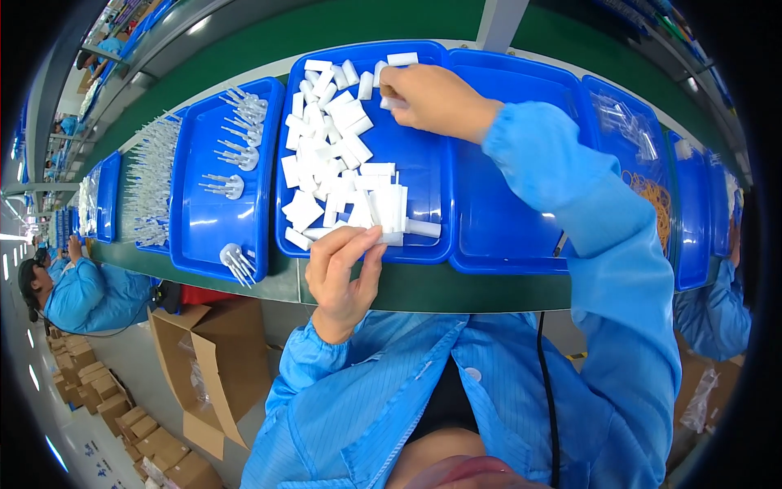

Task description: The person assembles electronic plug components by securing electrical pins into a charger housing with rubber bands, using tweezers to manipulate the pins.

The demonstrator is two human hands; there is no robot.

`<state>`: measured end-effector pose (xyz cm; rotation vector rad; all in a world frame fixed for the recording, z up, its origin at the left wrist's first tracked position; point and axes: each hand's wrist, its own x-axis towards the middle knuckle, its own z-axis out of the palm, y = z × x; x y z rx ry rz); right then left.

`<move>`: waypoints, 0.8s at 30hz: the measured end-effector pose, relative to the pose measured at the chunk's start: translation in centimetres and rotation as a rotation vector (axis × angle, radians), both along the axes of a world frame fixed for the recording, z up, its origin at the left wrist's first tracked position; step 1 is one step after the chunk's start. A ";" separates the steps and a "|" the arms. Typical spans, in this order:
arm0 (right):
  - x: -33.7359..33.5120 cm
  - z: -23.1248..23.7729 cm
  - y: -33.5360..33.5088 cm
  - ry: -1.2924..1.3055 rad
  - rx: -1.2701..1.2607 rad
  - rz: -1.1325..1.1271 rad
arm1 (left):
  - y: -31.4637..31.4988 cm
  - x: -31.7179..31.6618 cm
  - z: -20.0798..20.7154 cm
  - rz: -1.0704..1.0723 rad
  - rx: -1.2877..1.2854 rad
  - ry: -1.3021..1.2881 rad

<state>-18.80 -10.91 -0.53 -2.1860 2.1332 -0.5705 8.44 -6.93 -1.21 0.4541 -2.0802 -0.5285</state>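
Many small white blocks (314,155) lie heaped in the blue tray (428,163) before me. At the tray's near edge, my left hand (342,273) pinches thumb and forefinger together at the corner of a white block (391,239). Beside those fingertips several white blocks (389,204) stand close together in a group. My right hand (436,98) reaches over the tray's far right part with fingers curled. A white block (393,103) shows under its fingers, partly hidden by them.
Left stands a blue tray (191,179) with clusters of white pronged parts (244,155); more pronged parts (151,183) lie beyond. To the right are another blue tray (513,187) and one with orange rubber bands (649,200). Co-workers (94,289) sit on both sides. An open carton (212,367) is on the floor.
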 end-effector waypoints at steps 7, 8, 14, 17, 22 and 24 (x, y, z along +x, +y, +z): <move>3.5 4.5 7.4 -1.197 0.092 -0.112 | 0.0 -0.7 0.3 -0.081 -0.036 -0.039; 3.8 4.7 8.2 -1.201 0.096 -0.114 | 0.1 -1.0 0.2 -0.112 -0.020 -0.038; 3.9 5.2 11.9 -1.399 0.084 -0.192 | 0.4 -2.6 -0.2 -0.179 -0.068 -0.104; 3.5 4.8 12.5 -1.439 -0.010 -0.194 | 0.8 -2.9 0.0 -0.191 -0.122 -0.134; 2.8 3.5 12.6 -1.363 -0.112 -0.241 | 1.3 -3.3 0.5 -0.280 -0.203 -0.134; 2.8 2.6 12.7 -1.366 -0.138 -0.247 | 1.6 -3.5 0.6 -0.312 -0.239 -0.134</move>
